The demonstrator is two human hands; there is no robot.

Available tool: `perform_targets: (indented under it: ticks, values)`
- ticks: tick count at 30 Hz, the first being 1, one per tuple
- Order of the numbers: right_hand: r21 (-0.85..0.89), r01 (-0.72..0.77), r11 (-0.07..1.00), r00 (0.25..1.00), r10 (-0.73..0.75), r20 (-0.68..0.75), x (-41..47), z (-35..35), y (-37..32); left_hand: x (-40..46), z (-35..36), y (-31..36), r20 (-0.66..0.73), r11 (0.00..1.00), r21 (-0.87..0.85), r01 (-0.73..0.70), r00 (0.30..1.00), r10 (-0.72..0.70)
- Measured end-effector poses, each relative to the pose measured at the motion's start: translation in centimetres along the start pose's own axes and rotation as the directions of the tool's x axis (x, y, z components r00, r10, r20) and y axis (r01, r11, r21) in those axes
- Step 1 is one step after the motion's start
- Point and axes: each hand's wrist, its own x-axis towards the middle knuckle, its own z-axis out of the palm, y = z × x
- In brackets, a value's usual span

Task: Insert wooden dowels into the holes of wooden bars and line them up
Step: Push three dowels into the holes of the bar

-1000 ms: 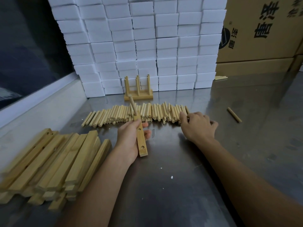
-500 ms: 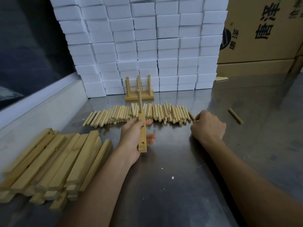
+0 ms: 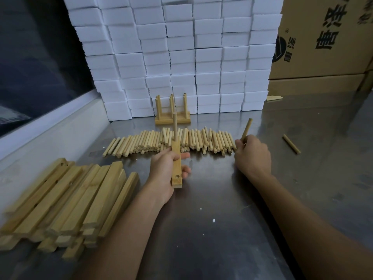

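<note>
Centrally, left hand (image 3: 164, 168) clenched round wooden bar (image 3: 176, 164), one dowel (image 3: 175, 126) upright in far hole, near hole open. Right of centre, right hand (image 3: 253, 156) pinching loose dowel (image 3: 246, 129), tilted up off steel table (image 3: 232, 229). Behind both hands, row of dowels (image 3: 171, 143) lying flat. Lower left, stack of bars (image 3: 64, 203). Upper centre, finished piece (image 3: 172, 116) standing before white foam blocks (image 3: 181, 53). Far right, single stray dowel (image 3: 291, 144).

The light is dim and soft above my fingers; the steel table (image 3: 222, 199) gives dull glare beyond them and mirrors the white foam blocks (image 3: 181, 57). Faint shadows trail beneath my forearms. Wide-angle bending curves the edges, and the bar pile (image 3: 60, 199) beside my left wrist is blurred.
</note>
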Motion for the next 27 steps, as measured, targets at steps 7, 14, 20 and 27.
perform_targets:
  ticks: [7,14,20,27]
  values:
    - [0.212,0.074,0.974,0.997,-0.072,-0.015,-0.1,0.2,-0.3,0.2,-0.1,-0.2,-0.010,1.000,0.010,-0.023,1.000,0.023]
    - [0.422,0.110,0.900,0.994,-0.103,-0.039,-0.7,-0.2,-0.7,0.2,0.2,-0.3,-0.012,1.000,0.007,-0.030,0.999,0.030]
    - [0.496,0.109,0.862,0.993,-0.111,-0.026,-0.9,0.0,-1.1,-0.5,0.7,-0.2,0.021,1.000,0.015,-0.023,1.000,0.023]
    - [0.494,0.190,0.849,0.982,-0.169,-0.087,-1.4,0.2,-1.7,-0.7,0.9,-0.3,0.039,0.999,0.037,-0.021,0.999,0.020]
